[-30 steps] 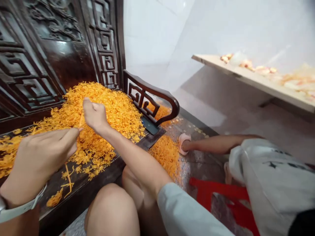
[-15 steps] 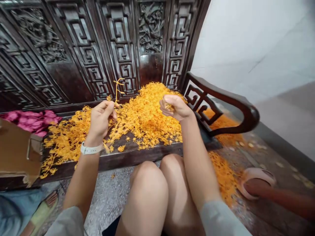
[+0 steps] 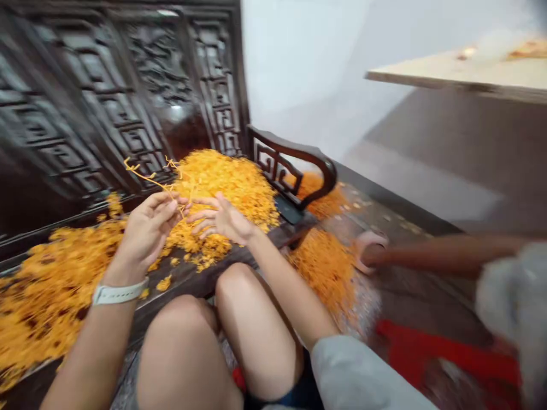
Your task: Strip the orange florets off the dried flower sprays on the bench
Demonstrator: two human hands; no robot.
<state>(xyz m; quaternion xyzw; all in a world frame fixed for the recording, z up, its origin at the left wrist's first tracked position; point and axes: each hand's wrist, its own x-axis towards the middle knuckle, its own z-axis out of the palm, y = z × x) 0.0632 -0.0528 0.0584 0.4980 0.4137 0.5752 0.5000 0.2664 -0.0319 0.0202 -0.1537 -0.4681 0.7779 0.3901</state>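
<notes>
Between the fingertips of my left hand (image 3: 149, 230) is a thin yellow branched stem (image 3: 147, 177), its twigs rising up and to the left. My right hand (image 3: 224, 219) is just to the right of it, fingers spread, with nothing seen in the palm. Behind and below both hands a heap of yellow blossoms (image 3: 231, 176) lies on the dark wooden bench (image 3: 205, 267). More yellow blossoms on stems (image 3: 51, 285) spread over the bench at the left. A pale watch band circles my left wrist.
The bench has a carved back (image 3: 183, 125) and a curved armrest (image 3: 299, 151). Orange pieces (image 3: 327, 273) lie on the floor beyond it. Another person's arm (image 3: 444, 253) reaches in at the right by a pink bowl (image 3: 370, 242). A pale tabletop (image 3: 427, 71) juts in above.
The view has swung right. My right hand has gone from closed to spread and is nearer my left hand. The pink items and cardboard box are out of view; the tabletop has appeared.
</notes>
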